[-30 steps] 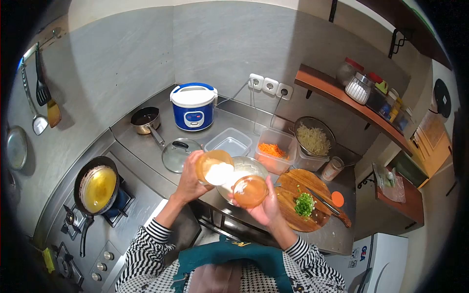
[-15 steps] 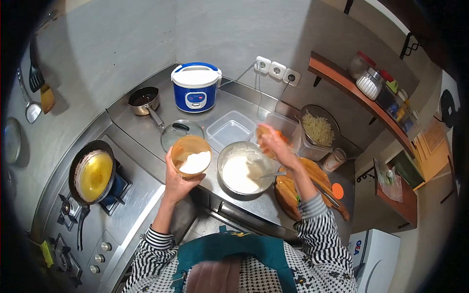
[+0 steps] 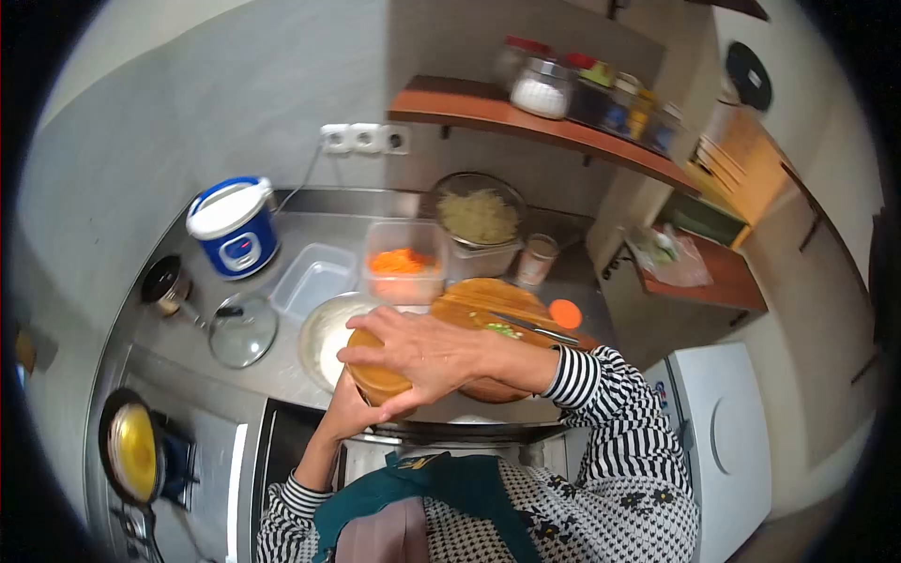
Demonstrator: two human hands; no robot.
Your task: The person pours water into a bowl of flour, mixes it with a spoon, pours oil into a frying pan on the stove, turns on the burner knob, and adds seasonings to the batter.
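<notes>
My right hand [image 3: 436,352] spreads over the top of a round tan lid [image 3: 377,375], fingers gripping its edge. Beneath it, my left hand [image 3: 352,413] wraps round the tub under the lid; the tub is mostly hidden by my hands. Just behind them, a metal bowl [image 3: 310,328] of white batter is partly covered. To the right lies a wooden cutting board [image 3: 460,298] with chopped green bits [image 3: 504,330] and a knife [image 3: 533,328].
Behind the bowl stand an empty plastic container [image 3: 316,277], a tub of shredded carrot [image 3: 402,263] and a strainer of pale shreds [image 3: 477,218]. A glass lid [image 3: 242,338], rice cooker [image 3: 235,230] and saucepan [image 3: 167,283] stand left. A frying pan [image 3: 117,413] with yellow oil sits on the stove.
My right hand has brought the lid from beyond the bowl onto the tub, which has tilted out of view inside. The camera view has turned to the right.
</notes>
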